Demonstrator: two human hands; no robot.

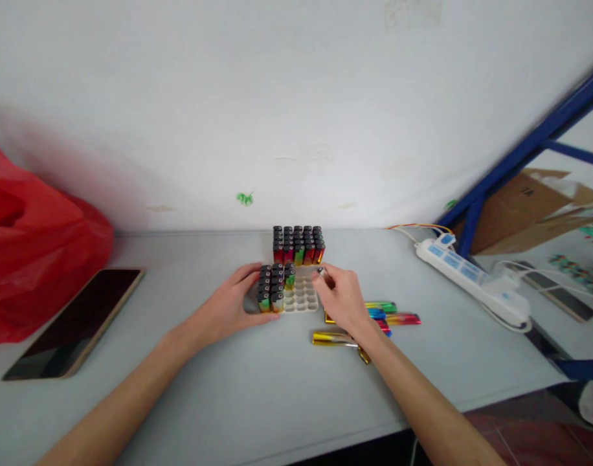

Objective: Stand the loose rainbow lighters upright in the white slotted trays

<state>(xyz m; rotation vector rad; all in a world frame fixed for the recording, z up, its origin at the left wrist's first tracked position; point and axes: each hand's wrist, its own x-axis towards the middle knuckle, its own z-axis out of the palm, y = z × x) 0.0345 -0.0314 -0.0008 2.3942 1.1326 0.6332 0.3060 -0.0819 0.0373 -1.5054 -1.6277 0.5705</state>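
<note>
A pale tray (301,301) with rows of round pockets lies on the table, its left columns filled with upright black-topped lighters (277,285). Around its left end curve the thumb and fingers of my left hand (235,296), gripping tray and lighters from the side. My right hand (342,294) is closed in a pinch above the tray's right edge. A lighter (320,270) shows its dark end between those fingers; the rest of it is hidden. Loose shiny coloured lighters (403,319) lie under and beside my right wrist, among them a gold one (328,338).
A full block of upright lighters (299,246) stands behind the tray near the wall. To the left are a dark-screened phone (76,323) and a red plastic bag (39,239). A white power strip (471,278) with cables lies right, by a blue metal frame (529,155) and a cardboard box (520,210).
</note>
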